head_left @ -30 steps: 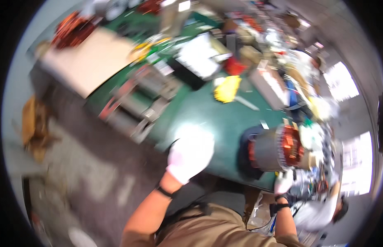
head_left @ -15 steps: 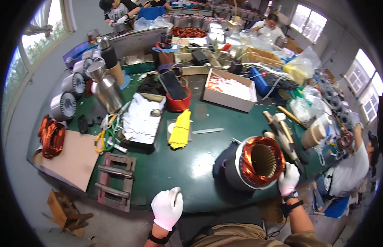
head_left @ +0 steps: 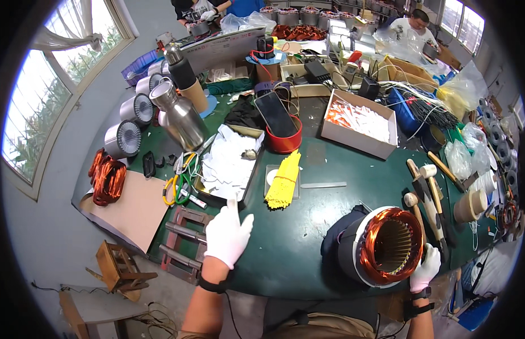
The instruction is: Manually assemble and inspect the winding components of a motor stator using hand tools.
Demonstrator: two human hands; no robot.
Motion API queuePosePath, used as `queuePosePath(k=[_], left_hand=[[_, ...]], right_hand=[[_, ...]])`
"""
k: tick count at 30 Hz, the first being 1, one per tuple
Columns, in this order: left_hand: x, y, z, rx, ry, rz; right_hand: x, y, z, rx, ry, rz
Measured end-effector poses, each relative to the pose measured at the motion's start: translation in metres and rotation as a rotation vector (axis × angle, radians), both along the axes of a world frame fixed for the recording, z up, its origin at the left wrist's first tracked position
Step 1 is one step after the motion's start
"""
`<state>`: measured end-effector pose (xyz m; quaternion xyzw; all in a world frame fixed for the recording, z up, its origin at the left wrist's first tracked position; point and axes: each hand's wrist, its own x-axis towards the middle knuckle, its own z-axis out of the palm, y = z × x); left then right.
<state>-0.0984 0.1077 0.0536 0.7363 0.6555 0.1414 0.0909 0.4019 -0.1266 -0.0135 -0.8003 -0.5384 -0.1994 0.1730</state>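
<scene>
The left hand (head_left: 229, 234), in a white glove, is over the green tabletop (head_left: 296, 243), beside a metal frame with two rods (head_left: 186, 232). Its grip is apart, the thumb stands away from the fingers, and the forefinger points at the near side of a black tray (head_left: 215, 199) with white pieces (head_left: 228, 164); I cannot tell whether the fingertip touches the tray. The motor stator (head_left: 368, 251), a grey cylinder with copper windings at its end, is on the tabletop near the front edge, on the right. The right hand (head_left: 426, 270), also gloved, is at the right side of this stator; how far its grip closes there, I cannot tell. Beyond the stator lie hammers (head_left: 425, 198), and between tray and hammers are a yellow bundle (head_left: 283, 182) and a flat pale strip (head_left: 323, 185).
</scene>
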Motion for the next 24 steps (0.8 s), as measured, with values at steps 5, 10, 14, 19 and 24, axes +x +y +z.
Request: queuePosePath(k=[5,10,14,19,24], left_hand=[[0.017,-0.017,0.004,0.086,-0.042,-0.084],[0.026,-0.037,0.005,0.044,-0.003,-0.079],[0.033,-0.037,-0.001,0.071,-0.096,-0.154],[0.049,-0.033,0.000,0.080,-0.095,-0.214],[0.037,-0.019,0.007,-0.024,-0.059,-0.086]], right_hand=[[0.001,0.000,-0.001,-0.011,-0.001,-0.003],[0.004,-0.002,-0.004,-0.012,0.020,0.010],[0.010,-0.006,-0.009,-0.064,0.075,-0.022],[0.013,-0.005,-0.014,-0.059,0.046,-0.027],[0.008,-0.001,-0.006,-0.059,0.073,-0.048]])
